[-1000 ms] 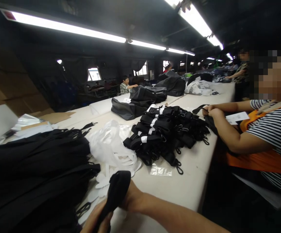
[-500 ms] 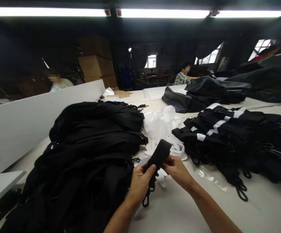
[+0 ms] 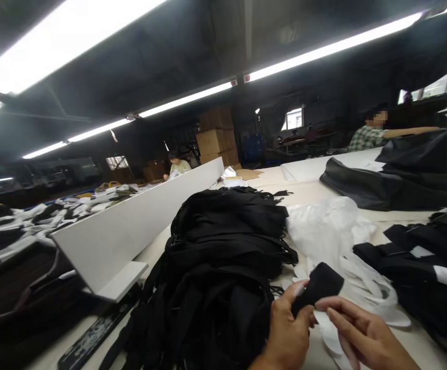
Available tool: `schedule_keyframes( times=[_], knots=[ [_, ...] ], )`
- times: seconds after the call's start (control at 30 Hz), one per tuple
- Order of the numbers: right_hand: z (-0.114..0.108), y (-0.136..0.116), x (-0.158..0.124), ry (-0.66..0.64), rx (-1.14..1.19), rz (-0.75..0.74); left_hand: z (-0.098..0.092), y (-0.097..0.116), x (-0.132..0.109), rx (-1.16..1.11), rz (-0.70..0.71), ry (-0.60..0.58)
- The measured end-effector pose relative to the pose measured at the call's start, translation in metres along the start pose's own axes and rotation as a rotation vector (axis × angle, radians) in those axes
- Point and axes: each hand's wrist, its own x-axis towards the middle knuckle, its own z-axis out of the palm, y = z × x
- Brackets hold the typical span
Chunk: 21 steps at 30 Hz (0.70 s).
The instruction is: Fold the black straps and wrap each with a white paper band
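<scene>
My left hand (image 3: 290, 321) is closed around a folded black strap (image 3: 323, 283), its thumb lying along the near side. My right hand (image 3: 362, 326) is at the strap's right edge, thumb and forefinger pinched together on a thin white strip (image 3: 328, 331) that hangs below them. A small white bit also shows by my left fingertips; whether it belongs to the same strip I cannot tell. Left of my hands lies a big heap of black straps (image 3: 223, 246). Crumpled white plastic (image 3: 327, 223) and loose white strips (image 3: 373, 288) lie just beyond my hands.
At the right are bundled black straps (image 3: 412, 262) with white bands. Black sheet material (image 3: 362, 185) lies behind them. A white board (image 3: 142, 216) borders the table's left side, with piled fabric (image 3: 26, 231) beyond it. Two people work farther back, near cardboard boxes (image 3: 211, 141).
My view has swung left and tilted, so the scene sits farther right. The right hand has come to the strap's near right edge, and a white strip now hangs from its fingers.
</scene>
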Motion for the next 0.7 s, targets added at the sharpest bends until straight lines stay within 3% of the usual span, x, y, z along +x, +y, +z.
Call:
schedule_keyframes(
  times=[0.1, 0.17, 0.27, 0.37, 0.43, 0.53, 0.63, 0.7],
  knots=[
    [-0.009, -0.003, -0.002, -0.119, -0.096, -0.097, -0.001, -0.002, 0.0, -0.05, -0.064, -0.045],
    [-0.014, -0.006, -0.004, -0.01, -0.284, -0.307, -0.002, -0.001, 0.001, -0.059, -0.078, -0.072],
    [-0.019, -0.01, -0.004, 0.226, -0.612, -0.764, -0.004, -0.001, 0.0, 0.042, -0.05, -0.095],
    [-0.021, -0.01, 0.001, 0.266, -0.789, -1.022, -0.006, -0.002, -0.001, 0.165, 0.001, -0.17],
    [-0.02, -0.007, 0.004, 0.172, -0.822, -1.036, -0.008, -0.004, -0.002, 0.24, 0.015, -0.254],
    [-0.017, 0.002, 0.003, 0.061, -0.808, -0.837, -0.009, -0.007, -0.004, 0.404, 0.052, -0.307],
    [-0.013, 0.009, -0.002, 0.117, -0.674, -0.56, -0.009, -0.007, -0.006, 0.462, 0.179, -0.268],
    [-0.01, 0.008, -0.006, 0.163, -0.569, -0.468, -0.007, -0.004, -0.008, 0.386, 0.273, -0.249]
  ],
)
